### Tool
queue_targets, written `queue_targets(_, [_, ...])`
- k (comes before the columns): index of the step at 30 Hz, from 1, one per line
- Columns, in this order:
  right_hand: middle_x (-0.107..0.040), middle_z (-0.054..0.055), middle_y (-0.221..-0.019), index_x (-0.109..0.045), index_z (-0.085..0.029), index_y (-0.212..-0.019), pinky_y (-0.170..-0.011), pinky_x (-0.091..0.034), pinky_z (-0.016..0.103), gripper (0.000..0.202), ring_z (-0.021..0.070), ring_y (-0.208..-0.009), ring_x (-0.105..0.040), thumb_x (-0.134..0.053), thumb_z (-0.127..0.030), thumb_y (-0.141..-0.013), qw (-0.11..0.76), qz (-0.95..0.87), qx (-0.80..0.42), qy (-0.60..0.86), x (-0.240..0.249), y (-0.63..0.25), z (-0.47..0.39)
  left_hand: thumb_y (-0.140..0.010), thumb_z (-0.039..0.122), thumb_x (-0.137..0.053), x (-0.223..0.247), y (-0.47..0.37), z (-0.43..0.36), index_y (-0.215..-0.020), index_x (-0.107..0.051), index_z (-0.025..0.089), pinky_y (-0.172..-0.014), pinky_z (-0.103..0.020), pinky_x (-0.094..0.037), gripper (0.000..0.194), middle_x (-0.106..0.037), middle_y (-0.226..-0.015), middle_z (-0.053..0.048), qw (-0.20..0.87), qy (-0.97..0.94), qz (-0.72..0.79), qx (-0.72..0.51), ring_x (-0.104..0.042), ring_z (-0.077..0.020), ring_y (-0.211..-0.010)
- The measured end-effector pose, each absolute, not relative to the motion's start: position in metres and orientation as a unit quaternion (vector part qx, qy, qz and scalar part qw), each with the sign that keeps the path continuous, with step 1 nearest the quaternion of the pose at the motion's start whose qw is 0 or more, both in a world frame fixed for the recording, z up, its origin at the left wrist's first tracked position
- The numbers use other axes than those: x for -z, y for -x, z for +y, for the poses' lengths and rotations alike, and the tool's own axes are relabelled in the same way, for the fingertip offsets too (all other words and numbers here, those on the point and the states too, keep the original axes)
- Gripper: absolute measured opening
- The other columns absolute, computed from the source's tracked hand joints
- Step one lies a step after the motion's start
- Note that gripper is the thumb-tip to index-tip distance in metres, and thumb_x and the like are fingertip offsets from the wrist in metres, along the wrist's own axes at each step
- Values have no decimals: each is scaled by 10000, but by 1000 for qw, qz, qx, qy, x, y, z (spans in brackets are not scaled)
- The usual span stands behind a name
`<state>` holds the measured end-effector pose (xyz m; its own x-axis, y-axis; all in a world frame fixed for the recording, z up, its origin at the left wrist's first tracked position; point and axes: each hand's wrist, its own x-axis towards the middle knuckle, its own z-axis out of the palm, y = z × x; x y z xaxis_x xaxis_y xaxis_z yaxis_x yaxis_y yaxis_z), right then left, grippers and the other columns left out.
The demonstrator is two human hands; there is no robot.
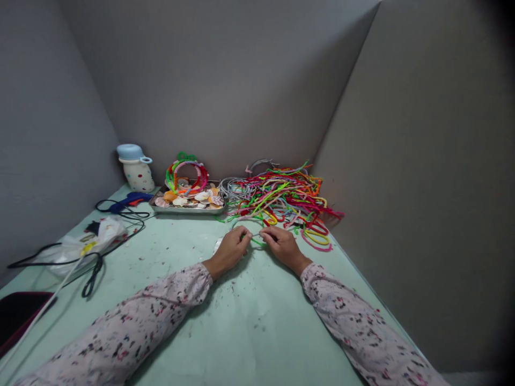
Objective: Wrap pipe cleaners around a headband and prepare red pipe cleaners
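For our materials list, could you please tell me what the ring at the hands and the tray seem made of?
Ring: perhaps matte chenille; its green stretch looks soft, but too small to confirm.
Tray: probably polished metal, from its silvery, light-catching rim.

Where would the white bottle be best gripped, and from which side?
The white bottle is probably best gripped around its rounded middle, coming from the front: it stands upright near the corner of the grey walls, and the blue tool lying before its base makes a low grip awkward.
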<state>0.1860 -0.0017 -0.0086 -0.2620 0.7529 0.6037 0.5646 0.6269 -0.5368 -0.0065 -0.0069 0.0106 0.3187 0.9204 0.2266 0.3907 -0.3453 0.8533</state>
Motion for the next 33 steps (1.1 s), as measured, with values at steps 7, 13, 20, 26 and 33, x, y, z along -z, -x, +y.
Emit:
queue_targets(7, [-697,36,-836,-685,-205,-917,-715,-473,264,164,166,-766,-636,-538,-277,-907,438,-789,-106,417,9,-186,-1,-889,351,-426,-11,7,-7,-836,-562,189,-584,-260,-374,218,-546,-562,45,359,-734,442,-371,-526,-133,-525])
queue_targets(13, [-696,34,-846,-684,-202,-921,-729,-470,267,146,164,-783,-636,-549,-253,-902,437,-790,-108,415,9,-186,-1,-904,347,-401,-6,8,-4,-800,-542,195,-582,-258,-363,233,-529,-554,41,359,-741,432,-369,-506,-139,-546])
queue_targets(20, [-693,34,-842,-685,-207,-924,-716,-470,267,149,166,-772,-634,-545,-257,-904,435,-791,-108,416,9,-187,-1,-902,345,-393,-3,8,-1,-755,-530,199,-573,-262,-351,247,-528,-553,28,358,-744,431,-365,-489,-151,-564])
queue_targets(26, [-700,31,-839,-687,-212,-925,-713,-477,265,160,165,-762,-639,-537,-263,-907,439,-789,-109,417,8,-186,-3,-898,350,-396,-6,9,-2,-742,-525,200,-576,-267,-357,252,-532,-567,23,355,-748,429,-362,-484,-151,-571])
queue_targets(33, [-697,26,-791,-692,-203,-922,-672,-477,258,173,158,-702,-636,-543,-286,-901,445,-776,-119,431,7,-186,-2,-840,306,-461,-3,10,-1,-850,-542,194,-535,-235,-364,138,-521,-574,50,409,-727,407,-371,-491,-123,-537])
